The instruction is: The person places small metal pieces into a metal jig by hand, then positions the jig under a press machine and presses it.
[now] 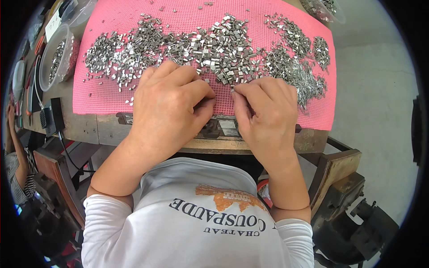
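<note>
My left hand (172, 100) hovers over the near edge of a pink mesh mat (91, 100), its thumb and forefinger pinched together; whatever is between them is hidden. Beside it on the right, my right hand (268, 105) pinches a tiny silvery metal piece (233, 89) between thumb and forefinger. Heaps of small metal pieces (225, 44) spread across the mat just beyond both hands. Thin pin-like metal parts (301, 80) lie in a pile to the right. Under my hands, a dark metal fixture (214, 128) runs along the table's front edge, partly covered by them.
A clear plastic tub (56, 58) with metal bits stands at the left, another tub (324, 10) at the far right corner. A small black box (54, 116) with a cable sits on the wooden table (109, 129). Another person's arm (18, 152) shows at far left.
</note>
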The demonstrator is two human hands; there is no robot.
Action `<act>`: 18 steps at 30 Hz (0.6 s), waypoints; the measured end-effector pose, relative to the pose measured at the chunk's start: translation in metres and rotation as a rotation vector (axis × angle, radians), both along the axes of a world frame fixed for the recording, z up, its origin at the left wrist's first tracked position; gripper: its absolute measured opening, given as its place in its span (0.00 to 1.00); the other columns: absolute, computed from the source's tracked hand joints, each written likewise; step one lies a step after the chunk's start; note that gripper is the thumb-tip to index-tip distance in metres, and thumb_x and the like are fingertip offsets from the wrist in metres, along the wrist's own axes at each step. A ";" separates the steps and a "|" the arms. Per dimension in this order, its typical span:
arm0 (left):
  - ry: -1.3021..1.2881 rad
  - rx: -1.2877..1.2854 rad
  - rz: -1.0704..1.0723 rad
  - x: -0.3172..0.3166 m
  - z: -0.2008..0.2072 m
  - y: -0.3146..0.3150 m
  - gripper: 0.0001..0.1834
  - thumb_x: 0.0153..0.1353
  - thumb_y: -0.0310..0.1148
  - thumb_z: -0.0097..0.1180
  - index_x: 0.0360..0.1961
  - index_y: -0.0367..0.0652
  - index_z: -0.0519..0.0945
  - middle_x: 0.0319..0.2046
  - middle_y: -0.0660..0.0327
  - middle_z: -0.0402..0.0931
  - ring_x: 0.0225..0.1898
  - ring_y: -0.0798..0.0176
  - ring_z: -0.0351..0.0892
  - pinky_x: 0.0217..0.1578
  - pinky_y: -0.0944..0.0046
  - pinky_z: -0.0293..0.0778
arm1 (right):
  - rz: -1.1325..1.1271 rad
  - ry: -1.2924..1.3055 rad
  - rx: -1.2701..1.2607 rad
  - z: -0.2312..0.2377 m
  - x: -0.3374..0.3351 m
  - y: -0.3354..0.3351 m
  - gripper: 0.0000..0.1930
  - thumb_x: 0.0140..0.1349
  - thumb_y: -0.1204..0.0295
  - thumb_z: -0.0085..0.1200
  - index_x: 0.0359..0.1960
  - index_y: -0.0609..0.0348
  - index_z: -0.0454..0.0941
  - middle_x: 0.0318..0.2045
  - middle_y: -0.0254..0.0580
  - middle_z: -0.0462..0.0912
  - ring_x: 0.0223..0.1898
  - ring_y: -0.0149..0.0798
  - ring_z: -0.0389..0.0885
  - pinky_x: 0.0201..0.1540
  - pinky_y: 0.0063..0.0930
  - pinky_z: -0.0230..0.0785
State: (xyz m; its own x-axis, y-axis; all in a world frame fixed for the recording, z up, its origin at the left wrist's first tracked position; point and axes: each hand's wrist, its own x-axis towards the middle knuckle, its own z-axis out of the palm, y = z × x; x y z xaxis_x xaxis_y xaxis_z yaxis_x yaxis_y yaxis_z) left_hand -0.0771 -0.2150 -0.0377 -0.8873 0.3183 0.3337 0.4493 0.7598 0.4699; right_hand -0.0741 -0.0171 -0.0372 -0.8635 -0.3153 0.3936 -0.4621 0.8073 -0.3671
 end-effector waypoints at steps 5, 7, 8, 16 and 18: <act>0.030 0.010 -0.006 0.000 -0.001 -0.001 0.05 0.49 0.31 0.72 0.27 0.47 0.86 0.29 0.66 0.79 0.36 0.58 0.77 0.40 0.56 0.69 | 0.041 -0.075 -0.034 0.002 -0.003 0.006 0.07 0.57 0.80 0.67 0.35 0.58 0.82 0.33 0.38 0.82 0.36 0.44 0.80 0.44 0.37 0.67; 0.044 0.027 -0.003 0.001 -0.001 -0.002 0.06 0.48 0.30 0.73 0.27 0.47 0.87 0.28 0.67 0.80 0.35 0.58 0.77 0.39 0.56 0.69 | 0.043 -0.080 -0.112 0.002 0.001 0.012 0.07 0.58 0.79 0.66 0.36 0.57 0.81 0.33 0.39 0.80 0.37 0.45 0.79 0.44 0.38 0.65; 0.059 0.044 0.003 0.003 0.000 -0.003 0.07 0.48 0.30 0.74 0.28 0.48 0.87 0.28 0.67 0.80 0.35 0.58 0.78 0.39 0.57 0.69 | 0.049 -0.084 -0.188 0.002 0.004 0.016 0.07 0.59 0.78 0.65 0.37 0.57 0.80 0.32 0.40 0.77 0.38 0.46 0.77 0.44 0.40 0.64; 0.019 0.157 -0.163 0.018 0.005 0.006 0.12 0.45 0.23 0.75 0.32 0.43 0.87 0.31 0.62 0.85 0.35 0.58 0.81 0.37 0.59 0.71 | 0.062 -0.099 -0.248 -0.006 0.039 0.046 0.10 0.59 0.79 0.65 0.42 0.59 0.80 0.38 0.43 0.84 0.41 0.49 0.83 0.47 0.40 0.68; 0.072 0.150 -0.199 0.020 0.004 0.013 0.13 0.44 0.23 0.75 0.33 0.44 0.87 0.33 0.63 0.85 0.35 0.59 0.80 0.37 0.59 0.71 | 0.117 -0.056 -0.221 -0.007 0.045 0.046 0.11 0.59 0.78 0.66 0.43 0.59 0.80 0.41 0.43 0.85 0.45 0.49 0.84 0.49 0.41 0.68</act>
State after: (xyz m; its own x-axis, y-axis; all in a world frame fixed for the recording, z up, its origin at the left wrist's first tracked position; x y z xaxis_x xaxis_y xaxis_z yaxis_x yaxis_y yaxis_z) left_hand -0.0567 -0.2015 -0.0333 -0.7847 0.4263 0.4500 0.6190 0.5778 0.5321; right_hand -0.0289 0.0287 -0.0446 -0.8486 -0.3262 0.4165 -0.5217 0.6470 -0.5561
